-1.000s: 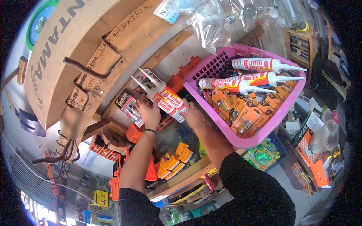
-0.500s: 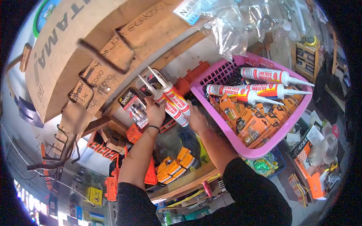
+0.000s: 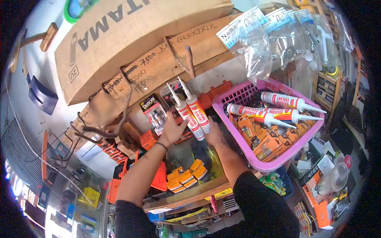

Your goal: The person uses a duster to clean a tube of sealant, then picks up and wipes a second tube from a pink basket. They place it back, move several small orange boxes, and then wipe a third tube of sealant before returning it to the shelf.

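Two white, red and yellow sealant tubes stand side by side, nozzles up and tilted left, above the glass counter top. My right hand is closed round the lower right side of the tubes, its fingertips partly hidden behind them. My left hand is beside the left tube, thumb and fingers apart, nothing held between them. Right of my hands, a pink basket holds more silicone tubes lying over orange blister packs.
Yellow-orange small boxes lie on the counter nearer me. Behind stands a carded Dextone pack. Metal hooks stick out from the wooden beam above, and clear plastic bags hang over the basket. An orange toolbox is behind.
The view has shifted, so most things appear lower and further right. My left hand has loosened from the left tube and its fingers have spread. The two tubes now stand closer together.
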Demonstrator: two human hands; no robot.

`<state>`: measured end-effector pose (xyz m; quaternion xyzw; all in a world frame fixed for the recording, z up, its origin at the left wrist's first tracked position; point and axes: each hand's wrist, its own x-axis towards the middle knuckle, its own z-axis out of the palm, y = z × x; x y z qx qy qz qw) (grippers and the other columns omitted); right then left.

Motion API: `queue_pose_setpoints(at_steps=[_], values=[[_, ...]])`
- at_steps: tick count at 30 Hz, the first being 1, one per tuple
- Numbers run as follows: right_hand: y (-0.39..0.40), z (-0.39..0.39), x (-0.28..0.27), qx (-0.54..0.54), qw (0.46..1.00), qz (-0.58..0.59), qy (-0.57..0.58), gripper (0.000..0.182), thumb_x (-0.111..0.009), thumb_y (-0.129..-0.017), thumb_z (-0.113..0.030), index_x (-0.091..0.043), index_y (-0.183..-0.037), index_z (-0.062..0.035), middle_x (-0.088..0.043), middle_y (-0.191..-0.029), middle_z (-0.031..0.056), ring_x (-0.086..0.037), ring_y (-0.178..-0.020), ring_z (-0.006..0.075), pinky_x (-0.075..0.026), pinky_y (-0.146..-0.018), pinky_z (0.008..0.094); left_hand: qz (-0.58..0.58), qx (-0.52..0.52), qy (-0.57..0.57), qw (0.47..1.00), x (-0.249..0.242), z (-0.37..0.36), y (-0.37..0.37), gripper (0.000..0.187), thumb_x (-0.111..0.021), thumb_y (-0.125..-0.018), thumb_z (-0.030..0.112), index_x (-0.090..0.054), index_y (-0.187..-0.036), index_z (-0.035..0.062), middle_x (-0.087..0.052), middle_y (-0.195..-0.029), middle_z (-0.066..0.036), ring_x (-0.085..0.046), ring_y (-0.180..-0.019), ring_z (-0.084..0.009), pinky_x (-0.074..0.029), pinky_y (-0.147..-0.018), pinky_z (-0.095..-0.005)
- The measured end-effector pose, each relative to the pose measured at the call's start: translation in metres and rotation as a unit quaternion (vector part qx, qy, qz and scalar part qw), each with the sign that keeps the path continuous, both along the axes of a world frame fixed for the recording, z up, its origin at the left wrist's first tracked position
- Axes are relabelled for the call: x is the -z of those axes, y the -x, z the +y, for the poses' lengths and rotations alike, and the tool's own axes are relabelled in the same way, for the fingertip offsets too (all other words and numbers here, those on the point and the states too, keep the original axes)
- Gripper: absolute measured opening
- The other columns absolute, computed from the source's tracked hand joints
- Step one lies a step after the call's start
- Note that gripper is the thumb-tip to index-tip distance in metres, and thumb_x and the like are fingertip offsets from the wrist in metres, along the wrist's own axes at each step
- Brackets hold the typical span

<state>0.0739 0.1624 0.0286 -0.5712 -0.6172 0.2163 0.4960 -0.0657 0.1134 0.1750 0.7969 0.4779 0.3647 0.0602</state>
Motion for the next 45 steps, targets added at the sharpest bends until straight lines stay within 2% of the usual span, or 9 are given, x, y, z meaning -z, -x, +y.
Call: queue_pose_setpoints(at_steps=[5, 9, 12, 14, 22, 31, 32, 35, 45], values=[[0.001, 0.000, 0.003, 0.034, 0.999, 0.022, -0.011, 0.076, -0.065, -0.063, -0.016, -0.024, -0.126, -0.0075, -0.042, -0.110, 0.0216, -0.043, -0.104, 0.0358, -0.036, -0.087, 0.0418, 0.104, 0.047, 0.084, 0.990, -0.033, -0.070, 0.011, 0.032, -0.059, -0.075, 0.022, -0.049, -0.095, -0.0011, -0.055, -0.089, -0.014, -0.055, -0.081, -0.0215, -0.044, -0.073, -0.0320], [0.000, -0.011, -0.003, 0.064, 0.996, 0.062, -0.014, 0.068, -0.067, -0.062, -0.018, -0.033, -0.120, -0.0032, -0.043, -0.110, 0.0223, -0.042, -0.104, 0.0352, -0.036, -0.088, 0.0399, 0.212, 0.151, 0.101, 0.960, -0.048, -0.125, 0.013, 0.019, -0.054, -0.076, 0.020, -0.054, -0.077, 0.0005, -0.055, -0.075, -0.014, -0.055, -0.070, -0.0252, -0.044, -0.064, -0.0334], [0.003, -0.006, 0.004, 0.090, 0.990, 0.108, -0.013, 0.067, -0.067, -0.062, -0.020, -0.034, -0.118, -0.0016, -0.042, -0.112, 0.0219, -0.042, -0.104, 0.0351, -0.036, -0.087, 0.0395, 0.326, 0.075, 0.120, 0.935, -0.056, -0.168, 0.013, 0.021, -0.050, -0.078, 0.021, -0.051, -0.070, 0.0009, -0.054, -0.069, -0.016, -0.053, -0.066, -0.0301, -0.043, -0.060, -0.0364], [0.002, 0.001, 0.015, 0.140, 0.984, 0.064, -0.083, 0.059, -0.065, -0.062, -0.019, -0.039, -0.112, 0.0003, -0.044, -0.110, 0.0220, -0.043, -0.103, 0.0345, -0.036, -0.086, 0.0390, 0.328, 0.081, 0.075, 0.938, -0.054, -0.192, 0.017, 0.025, -0.046, -0.081, 0.024, -0.049, -0.069, 0.0015, -0.052, -0.065, -0.017, -0.053, -0.065, -0.0326, -0.042, -0.057, -0.0395], [-0.011, -0.012, 0.016, 0.057, 0.992, 0.097, 0.061, 0.026, -0.059, -0.062, -0.014, -0.054, -0.085, -0.0023, -0.057, -0.081, 0.0178, -0.055, -0.083, 0.0290, -0.042, -0.073, 0.0337, 0.343, 0.010, 0.121, 0.932, -0.038, -0.255, 0.025, 0.020, -0.039, -0.084, 0.022, -0.049, -0.083, 0.0045, -0.054, -0.066, -0.017, -0.054, -0.060, -0.0343, -0.042, -0.054, -0.0426], [-0.020, -0.123, 0.028, -0.192, 0.980, 0.033, -0.040, 0.013, -0.055, -0.071, -0.015, -0.058, -0.077, -0.0039, -0.057, -0.071, 0.0085, -0.053, -0.066, 0.0161, -0.041, -0.061, 0.0278, 0.036, 0.217, 0.169, 0.961, 0.054, -0.268, 0.027, 0.034, -0.038, -0.067, -0.010, -0.053, -0.096, 0.0019, -0.054, -0.084, -0.013, -0.053, -0.072, -0.0222, -0.043, -0.065, -0.0300], [-0.024, -0.144, 0.029, -0.246, 0.968, 0.035, -0.040, 0.015, -0.055, -0.070, -0.015, -0.057, -0.082, -0.0059, -0.056, -0.070, 0.0106, -0.055, -0.068, 0.0216, -0.043, -0.063, 0.0326, -0.003, 0.225, 0.185, 0.957, 0.063, -0.266, 0.029, 0.038, -0.034, -0.064, -0.012, -0.054, -0.093, 0.0003, -0.054, -0.087, -0.012, -0.053, -0.070, -0.0183, -0.044, -0.064, -0.0278], [-0.046, -0.195, 0.022, -0.249, 0.955, -0.109, -0.122, 0.011, -0.057, -0.069, -0.014, -0.056, -0.077, -0.0069, -0.049, -0.069, 0.0095, -0.051, -0.069, 0.0256, -0.042, -0.064, 0.0352, -0.074, 0.207, 0.175, 0.960, 0.084, -0.262, 0.026, 0.035, -0.035, -0.065, -0.012, -0.056, -0.089, 0.0007, -0.054, -0.077, -0.010, -0.052, -0.067, -0.0171, -0.043, -0.064, -0.0264], [-0.044, -0.206, 0.035, -0.165, 0.962, -0.148, -0.159, 0.015, -0.059, -0.065, -0.014, -0.056, -0.078, -0.0079, -0.047, -0.082, 0.0112, -0.046, -0.081, 0.0299, -0.039, -0.069, 0.0382, -0.289, 0.154, 0.110, 0.938, 0.142, -0.227, -0.008, 0.028, -0.035, -0.065, -0.013, -0.058, -0.075, -0.0007, -0.053, -0.057, -0.005, -0.050, -0.050, -0.0085, -0.040, -0.046, -0.0210]])
